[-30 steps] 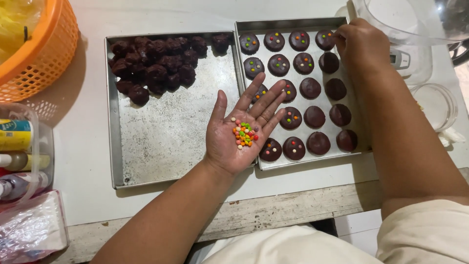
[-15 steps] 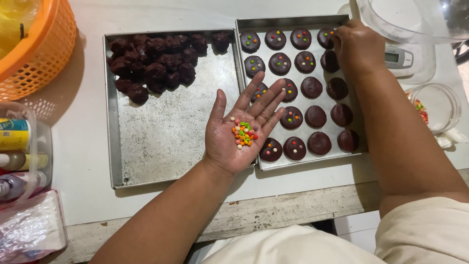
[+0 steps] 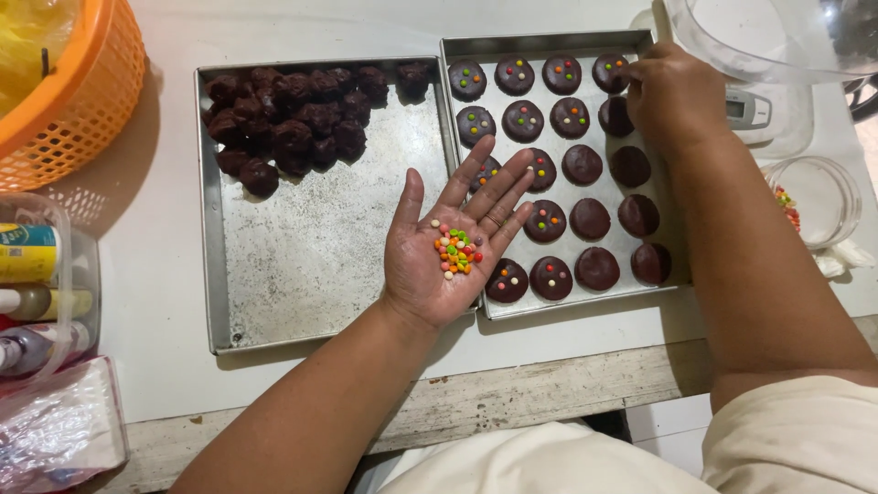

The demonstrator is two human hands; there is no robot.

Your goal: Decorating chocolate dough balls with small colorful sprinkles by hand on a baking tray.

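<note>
Head view looks down on a white worktop (image 3: 165, 302) with two shallow rectangular metal baking trays side by side. Over the seam between them the left hand (image 3: 453, 242) lies palm up, fingers spread and flat, cupping a small heap of tiny round multicoloured candy sprinkles (image 3: 455, 249) in red, green, orange and pale tones; nothing is clenched, the sweets simply rest on the open palm. The right hand (image 3: 672, 91) reaches to the far right corner of the right-hand metal tray (image 3: 585, 306), fingertips pinched together just over a flat round dark chocolate cookie (image 3: 610, 71) that already carries coloured dots; whether a sprinkle sits between the fingertips I cannot tell. That tray holds rows of such cookies, those toward the left and far side dotted, several on the right side plain. The left-hand metal tray (image 3: 311, 265) is mostly bare, with a pile of rough dark chocolate dough balls (image 3: 293, 114) crowded in its far left corner. An orange plastic mesh basket (image 3: 73, 101) stands at the far left, and a small clear glass bowl (image 3: 819, 197) sits right of the trays.
</note>
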